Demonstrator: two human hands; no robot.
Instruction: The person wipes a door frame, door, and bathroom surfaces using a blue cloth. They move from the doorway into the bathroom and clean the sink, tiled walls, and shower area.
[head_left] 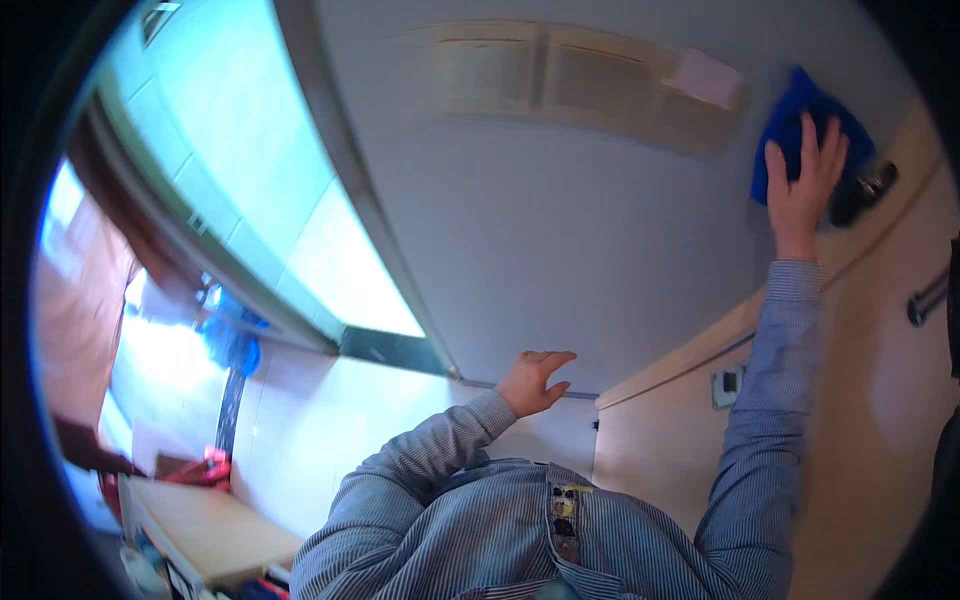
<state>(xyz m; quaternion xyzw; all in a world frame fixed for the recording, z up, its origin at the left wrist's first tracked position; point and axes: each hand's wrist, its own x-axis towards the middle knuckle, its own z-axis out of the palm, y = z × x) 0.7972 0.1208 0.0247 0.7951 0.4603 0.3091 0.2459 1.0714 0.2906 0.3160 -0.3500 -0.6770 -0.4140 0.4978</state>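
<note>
My right hand (808, 185), at the end of an outstretched arm, presses a blue cloth (790, 110) against a large grey upright panel (560, 220). Its fingers lie spread over the cloth, and part of the cloth is hidden beneath them. Just right of the cloth is a dark fitting (865, 195) that looks like a handle. My left hand (537, 382) hangs low in front of my body, with nothing in it. Its thumb and fingers are apart, not touching the panel.
A row of clear pockets (590, 80) with a pale paper (708, 77) runs across the panel. Right of it stands a light wood surface with a metal latch plate (727, 387). At left are a bright doorway (330, 250), blue bottles (230, 345) and a wooden cabinet (210, 520).
</note>
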